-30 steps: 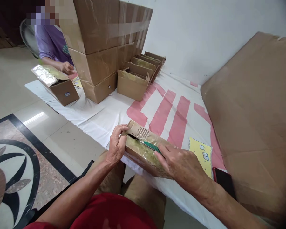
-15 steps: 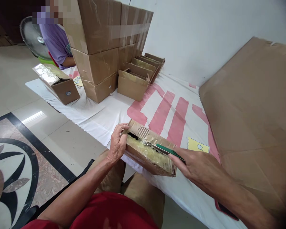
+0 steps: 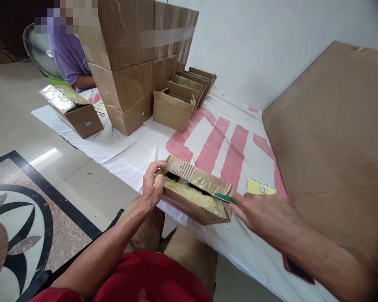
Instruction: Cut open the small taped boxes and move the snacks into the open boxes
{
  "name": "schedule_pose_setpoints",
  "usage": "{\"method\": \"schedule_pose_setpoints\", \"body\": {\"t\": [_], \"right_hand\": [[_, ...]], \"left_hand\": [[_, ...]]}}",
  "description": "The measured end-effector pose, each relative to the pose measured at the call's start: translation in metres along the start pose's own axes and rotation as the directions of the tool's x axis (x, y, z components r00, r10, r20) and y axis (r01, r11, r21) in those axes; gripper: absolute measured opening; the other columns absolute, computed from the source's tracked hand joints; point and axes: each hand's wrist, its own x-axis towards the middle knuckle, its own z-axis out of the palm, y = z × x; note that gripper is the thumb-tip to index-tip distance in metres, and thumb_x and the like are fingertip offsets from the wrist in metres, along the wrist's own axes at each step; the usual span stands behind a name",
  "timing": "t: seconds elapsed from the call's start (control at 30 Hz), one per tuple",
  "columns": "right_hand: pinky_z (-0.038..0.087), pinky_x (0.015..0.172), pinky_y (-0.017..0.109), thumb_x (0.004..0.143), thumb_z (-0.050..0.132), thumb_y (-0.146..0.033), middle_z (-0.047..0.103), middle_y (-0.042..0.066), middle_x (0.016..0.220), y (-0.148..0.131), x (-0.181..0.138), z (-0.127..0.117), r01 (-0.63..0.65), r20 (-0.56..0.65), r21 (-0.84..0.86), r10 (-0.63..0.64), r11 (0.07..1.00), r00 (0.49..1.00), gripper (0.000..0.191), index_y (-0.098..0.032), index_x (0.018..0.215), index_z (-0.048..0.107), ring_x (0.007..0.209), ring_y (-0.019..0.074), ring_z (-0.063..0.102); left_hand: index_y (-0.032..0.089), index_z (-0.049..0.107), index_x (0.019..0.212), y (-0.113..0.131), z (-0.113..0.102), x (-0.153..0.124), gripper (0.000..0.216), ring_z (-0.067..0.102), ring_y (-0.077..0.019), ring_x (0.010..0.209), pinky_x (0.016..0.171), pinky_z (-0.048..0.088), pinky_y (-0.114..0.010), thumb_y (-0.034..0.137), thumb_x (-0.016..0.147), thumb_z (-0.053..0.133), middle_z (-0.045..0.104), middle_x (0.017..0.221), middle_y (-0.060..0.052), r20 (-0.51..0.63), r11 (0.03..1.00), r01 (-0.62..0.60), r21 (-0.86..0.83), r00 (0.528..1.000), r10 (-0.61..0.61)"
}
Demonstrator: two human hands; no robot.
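Note:
A taped cardboard box lies at the near edge of the cloth-covered table, its upper face toward me. A dark slit runs along the seam between its flaps, with yellowish tape on both sides. My left hand grips the box's left end, thumb on top. In my right hand is a utility knife with a green handle, held at the right end of the seam. Its blade is hidden at the slit.
Several stacked boxes stand at the back, beside a row of opened boxes. Another box sits at the left table edge, near a person in purple. A large cardboard sheet leans at right. A phone lies near the front edge.
The knife has moved right along the seam to the box's right end. Behind it the slit has become longer and wider. My left hand still holds the left end.

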Motion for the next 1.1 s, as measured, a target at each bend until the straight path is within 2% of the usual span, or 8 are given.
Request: {"method": "schedule_pose_setpoints", "body": {"t": [0.13,0.27,0.43,0.5,0.6,0.83,0.97,1.1], "right_hand": [[0.044,0.047,0.032,0.100,0.050,-0.048,0.077,0.003,0.071,0.037,-0.051,-0.008,-0.112,-0.070,0.339,0.144,0.934,0.987,0.035,-0.028,0.085,0.074,0.056,0.0239,0.070],[0.050,0.048,0.030,0.101,0.044,-0.057,0.072,0.002,0.063,0.041,-0.089,0.020,-0.371,0.008,0.650,0.483,0.663,0.876,0.044,-0.026,0.094,0.074,0.050,0.0220,0.067],[0.054,0.054,0.030,0.102,0.045,-0.057,0.074,0.002,0.067,0.005,-0.095,0.107,-0.463,0.126,0.734,0.570,0.497,0.812,0.042,-0.024,0.086,0.067,0.057,0.0226,0.071],[0.054,0.057,0.031,0.105,0.042,-0.052,0.077,0.003,0.071,-0.011,-0.091,0.133,-0.473,0.126,0.673,0.542,0.569,0.831,0.041,-0.024,0.089,0.069,0.064,0.0249,0.074],[0.055,0.065,0.036,0.107,0.039,-0.044,0.080,0.007,0.082,-0.019,-0.088,0.150,-0.423,0.064,0.520,0.460,0.742,0.886,0.044,-0.022,0.092,0.074,0.078,0.0289,0.077],[0.052,0.098,0.045,0.105,0.046,-0.043,0.074,0.014,0.126,0.002,-0.060,0.092,-0.120,-0.483,0.485,0.380,0.866,0.789,0.039,-0.021,0.118,0.075,0.118,0.0303,0.068],[0.051,0.096,0.045,0.101,0.054,-0.033,0.071,0.011,0.134,-0.006,-0.009,0.044,0.108,-0.399,0.451,0.092,0.886,0.912,0.030,-0.023,0.124,0.071,0.117,0.0291,0.067],[0.054,0.093,0.044,0.104,0.043,-0.022,0.079,0.010,0.117,-0.006,0.022,0.034,0.056,-0.353,0.493,0.140,0.868,0.925,0.033,-0.019,0.117,0.074,0.106,0.0274,0.072]], "left_hand": [[0.021,0.069,0.103,0.002,-0.005,0.001,0.029,0.065,-0.0243,0.116,0.107,0.050,-0.041,0.018,0.081,0.050,0.070,0.116,-0.008,0.045,0.997,-0.037,0.071,0.998,0.034],[0.022,0.073,0.108,0.026,-0.026,0.005,0.022,0.062,-0.0274,0.117,0.104,0.048,-0.044,0.025,0.091,0.059,0.067,0.119,-0.010,0.126,0.887,-0.317,0.336,0.948,0.291],[0.023,0.072,0.105,0.065,-0.042,0.012,0.018,0.064,-0.0241,0.094,0.086,0.048,-0.039,0.021,0.095,0.057,0.073,0.100,-0.008,0.563,0.587,-0.726,0.357,0.669,0.485],[0.022,0.071,0.095,0.072,-0.037,0.016,0.018,0.063,-0.0262,0.092,0.083,0.047,-0.040,0.021,0.096,0.054,0.073,0.095,-0.009,0.740,0.504,-0.788,0.353,0.565,0.365],[0.020,0.068,0.086,0.075,-0.025,0.022,0.018,0.060,-0.0297,0.089,0.081,0.044,-0.043,0.024,0.095,0.053,0.070,0.087,-0.012,0.852,0.374,-0.829,0.416,0.499,0.160],[0.017,0.065,0.093,0.088,-0.015,0.032,0.019,0.058,-0.0316,0.090,0.088,0.045,-0.049,0.019,0.088,0.047,0.068,0.088,-0.012,0.898,0.295,-0.851,0.435,0.433,-0.078],[0.016,0.067,0.097,0.087,-0.017,0.039,0.021,0.057,-0.0296,0.090,0.089,0.047,-0.048,0.021,0.083,0.053,0.068,0.091,-0.012,0.894,0.392,-0.822,0.414,0.448,-0.005],[0.016,0.063,0.125,0.080,-0.022,0.041,0.042,0.057,-0.0283,0.100,0.092,0.050,-0.045,0.026,0.084,0.060,0.068,0.107,-0.011,0.806,0.535,-0.772,0.344,0.535,0.254]]}}
